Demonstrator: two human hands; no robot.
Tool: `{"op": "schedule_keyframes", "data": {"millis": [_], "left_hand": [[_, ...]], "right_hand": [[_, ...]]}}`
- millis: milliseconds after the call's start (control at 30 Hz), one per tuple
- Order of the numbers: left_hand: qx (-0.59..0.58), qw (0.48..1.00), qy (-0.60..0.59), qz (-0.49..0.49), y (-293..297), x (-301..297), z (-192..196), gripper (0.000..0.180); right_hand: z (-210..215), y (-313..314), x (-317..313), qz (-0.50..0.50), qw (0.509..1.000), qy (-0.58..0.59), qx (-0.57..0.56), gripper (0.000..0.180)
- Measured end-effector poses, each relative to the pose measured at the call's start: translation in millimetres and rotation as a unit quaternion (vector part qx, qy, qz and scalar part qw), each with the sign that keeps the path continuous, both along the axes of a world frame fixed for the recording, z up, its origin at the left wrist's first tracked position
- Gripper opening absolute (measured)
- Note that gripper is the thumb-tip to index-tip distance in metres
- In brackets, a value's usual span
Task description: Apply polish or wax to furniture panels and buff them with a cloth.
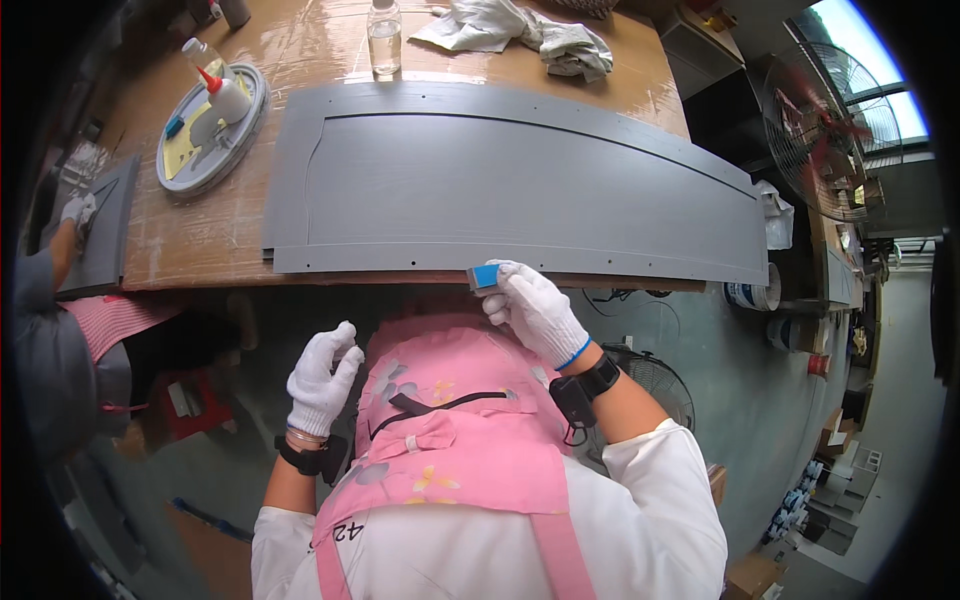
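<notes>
A long grey panel (520, 190) with a recessed centre and small holes along its edges lies on the table before me. At its near edge, my right hand (538, 312), in a white knitted glove, pinches a small blue-and-grey block (485, 277). The block's grey end points left, by the panel's front edge. My left hand (325, 378), gloved too, is raised in front of my body, left of my pink apron (450, 400). Its fingers are loosely bent and apart from the thumb, with nothing visible in them.
Left of the panel, a round lid (262, 100) carries grey paste, a small blue piece and a red-tipped white bottle (230, 98). A clear bottle (384, 40) and cloths (570, 48) lie behind. At far left a co-worker's gloved hand (80, 208) touches another panel. Fans (825, 130) stand right.
</notes>
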State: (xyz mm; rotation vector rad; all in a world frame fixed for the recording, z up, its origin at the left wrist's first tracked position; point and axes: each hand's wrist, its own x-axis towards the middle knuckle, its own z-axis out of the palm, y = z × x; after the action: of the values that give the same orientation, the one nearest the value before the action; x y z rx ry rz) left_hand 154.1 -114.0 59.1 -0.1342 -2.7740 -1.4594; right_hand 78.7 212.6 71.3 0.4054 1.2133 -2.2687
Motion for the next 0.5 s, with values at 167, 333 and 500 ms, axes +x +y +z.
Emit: {"op": "schedule_keyframes", "data": {"millis": [167,333,500], "left_hand": [[-0.006,0.997,0.063,-0.044,24,-27,36,0.049],[0.072,0.996,0.041,-0.023,44,-40,43,0.067],[0.325,0.943,-0.062,-0.027,60,-40,40,0.047]], "right_hand": [[18,-41,-16,0.136,0.97,-0.018,-0.202,0.049],[18,-74,-23,0.26,0.963,0.04,-0.057,0.065],[-6,-84,-36,0.401,0.884,0.216,0.109,0.068]]}}
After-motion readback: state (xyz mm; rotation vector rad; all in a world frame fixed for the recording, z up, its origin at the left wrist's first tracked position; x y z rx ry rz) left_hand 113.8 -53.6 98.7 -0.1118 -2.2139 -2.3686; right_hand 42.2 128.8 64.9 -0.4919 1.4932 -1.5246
